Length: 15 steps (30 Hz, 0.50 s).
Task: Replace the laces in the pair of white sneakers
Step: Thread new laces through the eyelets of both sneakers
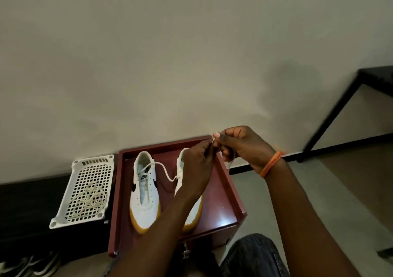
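Head view: both sneakers inside rimmed tray — left hand, right hand raised, pinching lace.

Dim, warm indoor light. Soft shadow on wall above my hands. Wide-angle bending at edges; black table blurred, image slightly soft.

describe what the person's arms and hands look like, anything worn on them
Both forearms are bare, with no sleeves in view. The right hand has an orange thread band tied round its wrist, with a loose end sticking up. The left hand shows no ring, watch or band. No gloves on either.
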{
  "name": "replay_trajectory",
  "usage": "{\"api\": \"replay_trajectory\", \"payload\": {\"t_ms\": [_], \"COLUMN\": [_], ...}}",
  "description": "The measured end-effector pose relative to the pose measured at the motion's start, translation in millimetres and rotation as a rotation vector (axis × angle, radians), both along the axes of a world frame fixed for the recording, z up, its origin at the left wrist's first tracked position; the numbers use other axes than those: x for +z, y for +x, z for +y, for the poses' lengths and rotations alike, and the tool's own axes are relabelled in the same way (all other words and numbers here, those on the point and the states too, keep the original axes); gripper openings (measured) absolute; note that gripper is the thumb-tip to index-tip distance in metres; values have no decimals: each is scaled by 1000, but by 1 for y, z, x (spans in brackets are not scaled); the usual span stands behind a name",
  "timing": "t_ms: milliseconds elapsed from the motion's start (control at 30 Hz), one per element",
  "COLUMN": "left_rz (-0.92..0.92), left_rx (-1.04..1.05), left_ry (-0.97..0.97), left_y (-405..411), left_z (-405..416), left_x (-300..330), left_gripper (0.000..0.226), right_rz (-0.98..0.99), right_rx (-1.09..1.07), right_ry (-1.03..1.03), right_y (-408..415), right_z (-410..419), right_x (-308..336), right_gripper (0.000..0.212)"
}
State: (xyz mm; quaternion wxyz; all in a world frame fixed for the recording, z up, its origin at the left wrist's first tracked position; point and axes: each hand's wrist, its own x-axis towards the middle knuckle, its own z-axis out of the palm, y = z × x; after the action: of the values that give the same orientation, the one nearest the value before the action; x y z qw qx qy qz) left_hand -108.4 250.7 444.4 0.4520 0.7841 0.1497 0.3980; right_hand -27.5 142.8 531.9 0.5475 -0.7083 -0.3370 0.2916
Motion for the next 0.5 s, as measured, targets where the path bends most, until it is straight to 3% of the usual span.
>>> {"api": "replay_trajectory", "payload": {"t_ms": [267,500], "left_rz": [-159,70], "left_rx": [-30,-188], "left_ry": [12,-204], "left_y": [-10,-18], "left_z": [1,3], "left_x": [69,58], "left_gripper": [18,30], "right_rz": [-91,7], "right_rx": [3,-6], "right_ry": [64,241], "right_y": [-21,-25], "right_z": [-19,-14], "right_x": [48,58], "right_gripper": [25,17]}}
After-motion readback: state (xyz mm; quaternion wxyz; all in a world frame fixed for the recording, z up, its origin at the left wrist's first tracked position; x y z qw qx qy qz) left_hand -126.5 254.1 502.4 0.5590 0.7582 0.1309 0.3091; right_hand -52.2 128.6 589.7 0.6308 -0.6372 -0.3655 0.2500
